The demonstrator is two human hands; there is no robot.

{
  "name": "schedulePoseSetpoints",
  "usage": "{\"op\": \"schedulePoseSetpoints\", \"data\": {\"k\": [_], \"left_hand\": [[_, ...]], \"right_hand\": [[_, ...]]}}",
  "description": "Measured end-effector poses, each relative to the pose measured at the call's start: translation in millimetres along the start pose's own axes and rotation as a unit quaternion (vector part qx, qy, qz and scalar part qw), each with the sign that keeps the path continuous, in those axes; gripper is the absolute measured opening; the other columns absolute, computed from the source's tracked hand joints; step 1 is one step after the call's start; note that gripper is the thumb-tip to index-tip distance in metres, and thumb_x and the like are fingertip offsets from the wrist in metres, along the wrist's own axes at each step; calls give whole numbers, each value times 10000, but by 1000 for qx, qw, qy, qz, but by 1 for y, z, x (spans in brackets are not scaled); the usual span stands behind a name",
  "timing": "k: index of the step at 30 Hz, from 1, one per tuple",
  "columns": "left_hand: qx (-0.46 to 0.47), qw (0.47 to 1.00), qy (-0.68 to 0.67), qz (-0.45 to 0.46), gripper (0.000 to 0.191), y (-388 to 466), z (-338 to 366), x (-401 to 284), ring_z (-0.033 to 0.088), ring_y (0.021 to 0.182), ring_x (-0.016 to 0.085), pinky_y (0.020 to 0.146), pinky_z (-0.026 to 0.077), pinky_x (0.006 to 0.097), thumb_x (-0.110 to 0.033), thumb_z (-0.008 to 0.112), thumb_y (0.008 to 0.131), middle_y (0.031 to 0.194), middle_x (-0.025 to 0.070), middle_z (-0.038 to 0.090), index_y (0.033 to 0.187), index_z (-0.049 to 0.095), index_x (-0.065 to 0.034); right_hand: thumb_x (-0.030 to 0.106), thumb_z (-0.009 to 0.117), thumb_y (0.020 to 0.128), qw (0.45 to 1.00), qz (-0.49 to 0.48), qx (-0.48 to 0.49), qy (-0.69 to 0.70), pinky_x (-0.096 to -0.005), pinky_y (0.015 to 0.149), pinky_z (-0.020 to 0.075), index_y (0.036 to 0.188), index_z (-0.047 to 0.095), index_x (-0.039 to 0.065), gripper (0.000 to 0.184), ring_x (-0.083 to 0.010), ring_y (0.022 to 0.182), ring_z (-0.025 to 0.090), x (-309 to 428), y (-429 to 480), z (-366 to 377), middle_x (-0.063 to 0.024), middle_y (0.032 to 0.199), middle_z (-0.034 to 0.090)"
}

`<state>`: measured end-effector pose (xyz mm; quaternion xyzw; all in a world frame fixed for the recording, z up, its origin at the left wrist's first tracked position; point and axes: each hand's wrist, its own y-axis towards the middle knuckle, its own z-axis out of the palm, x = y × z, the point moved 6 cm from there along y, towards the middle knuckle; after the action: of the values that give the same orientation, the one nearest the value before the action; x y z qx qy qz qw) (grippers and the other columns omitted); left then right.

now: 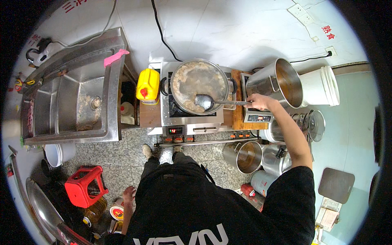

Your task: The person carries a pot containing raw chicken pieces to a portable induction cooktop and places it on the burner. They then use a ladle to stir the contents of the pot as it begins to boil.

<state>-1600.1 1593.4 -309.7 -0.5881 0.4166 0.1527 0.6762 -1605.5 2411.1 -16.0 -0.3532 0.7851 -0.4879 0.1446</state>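
Observation:
My right hand point(260, 101) grips the handle of a metal ladle point(204, 102), its bowl dipped at the near side of a wide pot point(199, 79). Cloudy liquid fills the pot, with pale foam and lumps around the rim; steam blurs the surface. Beneath the pot is a steel induction cooker point(174, 121) with a lit red display. Down at my side, my left hand point(129, 194) hangs with nothing visible in it, its fingers loosely curled. Left of the cooker stands a yellow plastic jug point(148, 85) with a red cap.
A steel sink point(112, 122) with a pink cloth point(115, 58) on its rim stands left. Right of the pot, a tall stockpot point(260, 81) sits on a second cooker point(255, 118), beside white buckets point(318, 87). A red stool point(81, 186) and a lower stockpot point(232, 154) flank me.

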Motion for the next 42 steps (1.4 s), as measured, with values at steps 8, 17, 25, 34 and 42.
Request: {"op": "schedulePoseSetpoints", "data": {"k": [8, 17, 25, 34, 42], "left_hand": [[18, 999, 25, 11, 354, 10, -8, 6, 629, 847, 165, 536, 435, 308, -327, 622, 816, 1019, 13, 649, 1108, 599, -129], [-6, 995, 88, -44, 371, 0, 0, -18, 596, 955, 178, 721, 464, 367, -352, 612, 830, 1063, 10, 636, 1138, 588, -146], [-10, 993, 111, -51, 386, -2, 2, -21, 587, 955, 167, 751, 443, 347, -350, 581, 838, 1048, 7, 631, 1157, 575, -133], [-55, 986, 60, -146, 340, 1, 1, -14, 602, 861, 139, 682, 439, 342, -308, 585, 840, 1003, -10, 639, 1130, 594, -130], [-6, 995, 84, -56, 375, -2, 1, -21, 602, 874, 159, 687, 435, 375, -333, 576, 850, 1013, 4, 633, 1151, 582, -110]], "right_hand": [[383, 573, 871, 994, 4, 20, 109, -289, 393, 281, 1062, 581, 18, 412, -110, 433, 334, 11, -1, 45, 2, 539, 342], [372, 560, 896, 970, -7, 8, 245, -253, 363, 226, 1014, 561, -7, 397, -74, 406, 284, 19, 28, 91, 44, 514, 299], [321, 558, 896, 918, -74, 16, 389, -255, 332, 211, 738, 490, 54, 319, -71, 377, 301, 48, 46, 115, 40, 500, 346], [318, 539, 914, 859, -77, 27, 506, -237, 325, 201, 680, 447, 80, 346, -65, 367, 297, 77, 71, 127, 35, 486, 343], [375, 518, 914, 789, -61, 89, 604, -216, 349, 188, 706, 449, 94, 356, -62, 390, 266, 98, 78, 125, 46, 521, 320]]}}
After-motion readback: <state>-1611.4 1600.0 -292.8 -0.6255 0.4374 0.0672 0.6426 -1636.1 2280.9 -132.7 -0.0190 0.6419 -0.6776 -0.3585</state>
